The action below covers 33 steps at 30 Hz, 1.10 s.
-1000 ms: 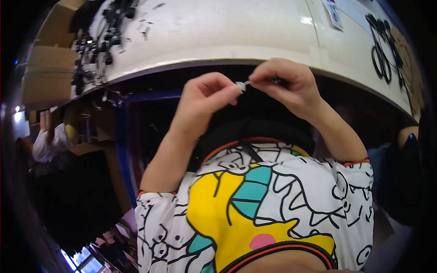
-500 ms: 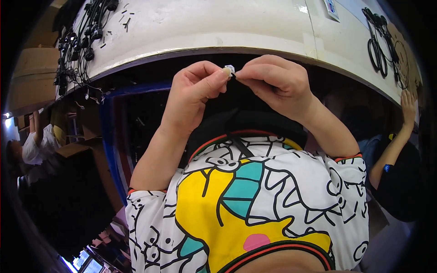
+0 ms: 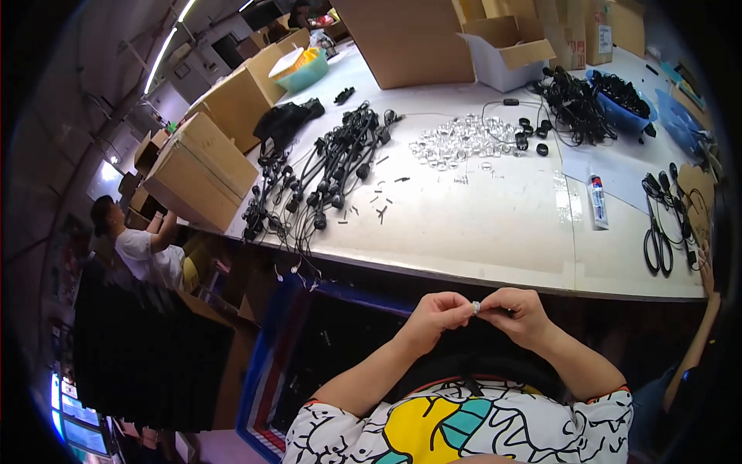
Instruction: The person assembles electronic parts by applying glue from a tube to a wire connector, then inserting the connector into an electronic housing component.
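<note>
Evidently mid-step: the white piece (image 3: 475, 308) is up between both hands, in front of the worktop's (image 3: 495, 232) near edge, not set down. Left hand (image 3: 437, 320): thumb and forefinger closed tight on it. Right hand (image 3: 522, 315): fingers pinched on its other side, almost no gap. Cables (image 3: 332, 174) lie heaped on the worktop, some white ends (image 3: 294, 270) hanging over the edge; whether these are finished or waiting, can't tell. Clear discs (image 3: 464, 139) and black rings (image 3: 542, 149) lie loose, apparently unassembled. Hard to make out: the piece's shape, mostly covered by fingertips; anything thin joined to it; whatever the right palm hides. Area below the worktop lost in dark. Co-worker's arm (image 3: 692, 352), far right, cut off by the rim.
</note>
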Tool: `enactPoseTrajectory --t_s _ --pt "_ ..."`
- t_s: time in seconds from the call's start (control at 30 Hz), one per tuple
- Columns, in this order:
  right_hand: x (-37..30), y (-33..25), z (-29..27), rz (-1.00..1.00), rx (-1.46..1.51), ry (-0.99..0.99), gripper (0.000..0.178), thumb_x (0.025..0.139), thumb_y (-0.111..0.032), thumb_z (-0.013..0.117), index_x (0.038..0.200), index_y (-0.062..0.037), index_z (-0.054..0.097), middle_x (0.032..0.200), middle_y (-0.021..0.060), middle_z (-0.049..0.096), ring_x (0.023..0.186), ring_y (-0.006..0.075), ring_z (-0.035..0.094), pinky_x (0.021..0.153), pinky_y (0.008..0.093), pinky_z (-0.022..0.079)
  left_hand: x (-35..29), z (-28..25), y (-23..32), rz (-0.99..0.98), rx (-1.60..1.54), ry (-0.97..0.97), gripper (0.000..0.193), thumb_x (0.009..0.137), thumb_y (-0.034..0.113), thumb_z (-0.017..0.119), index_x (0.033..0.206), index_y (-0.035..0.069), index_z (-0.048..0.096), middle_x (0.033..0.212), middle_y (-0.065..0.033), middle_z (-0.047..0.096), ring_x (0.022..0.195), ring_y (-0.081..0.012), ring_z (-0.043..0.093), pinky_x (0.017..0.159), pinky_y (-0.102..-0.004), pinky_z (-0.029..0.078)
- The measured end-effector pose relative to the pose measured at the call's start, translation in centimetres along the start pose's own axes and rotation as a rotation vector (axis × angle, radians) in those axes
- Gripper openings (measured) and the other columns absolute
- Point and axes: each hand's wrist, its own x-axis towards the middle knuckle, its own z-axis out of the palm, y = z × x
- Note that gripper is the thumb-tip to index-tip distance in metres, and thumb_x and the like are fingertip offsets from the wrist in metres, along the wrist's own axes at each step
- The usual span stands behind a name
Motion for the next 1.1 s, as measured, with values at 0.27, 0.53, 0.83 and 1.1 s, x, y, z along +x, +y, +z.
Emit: enactPoseTrajectory --t_s 0.27,0.53,0.83,1.1 --pt "0.7 -1.0 0.1 0.330 0.360 -0.115 0.009 0.079 -0.006 0.060 0.084 0.0010 0.060 0.077 0.0076 0.062 0.069 0.0133 0.060 0.062 0.0220 0.048 -0.4 -0.6 -0.7 0.059 -0.081 -0.039 0.021 0.077 0.011 0.064 0.095 0.005 0.054 0.078 -0.0005 0.054 0.072 -0.0069 0.051 0.063 -0.0176 0.040" --pt "0.1 -2.4 0.3 0.474 0.814 0.197 0.009 0.081 -0.006 0.058 0.087 -0.0003 0.055 0.078 0.0072 0.057 0.066 0.0125 0.057 0.059 0.0209 0.048 0.4 1.6 -6.8 0.364 0.276 0.003 0.054 0.075 0.004 0.062 0.123 0.007 0.036 0.112 -0.0064 0.045 0.099 -0.0140 0.047 0.080 -0.0247 0.043" --pt "-1.9 -0.6 -2.5 -0.578 -0.555 -0.075 0.013 0.068 -0.014 0.063 0.081 -0.0140 0.062 0.080 -0.0006 0.059 0.070 0.0163 0.057 0.062 0.0280 0.045 2.3 4.2 -2.5 0.396 -0.141 0.008 0.025 0.076 0.022 0.063 0.086 0.005 0.048 0.075 -0.0054 0.050 0.056 -0.0071 0.041 0.049 -0.0172 0.033" --pt "0.7 2.9 -19.0 0.088 -0.980 0.584 0.031 0.074 -0.020 0.065 0.098 -0.0026 0.057 0.085 0.0069 0.060 0.068 0.0181 0.057 0.058 0.0256 0.046 2.9 5.5 0.8 0.277 -0.223 0.057 0.007 0.078 0.007 0.053 0.077 0.005 0.046 0.062 -0.0042 0.048 0.041 -0.0051 0.028 0.041 -0.0178 0.024"
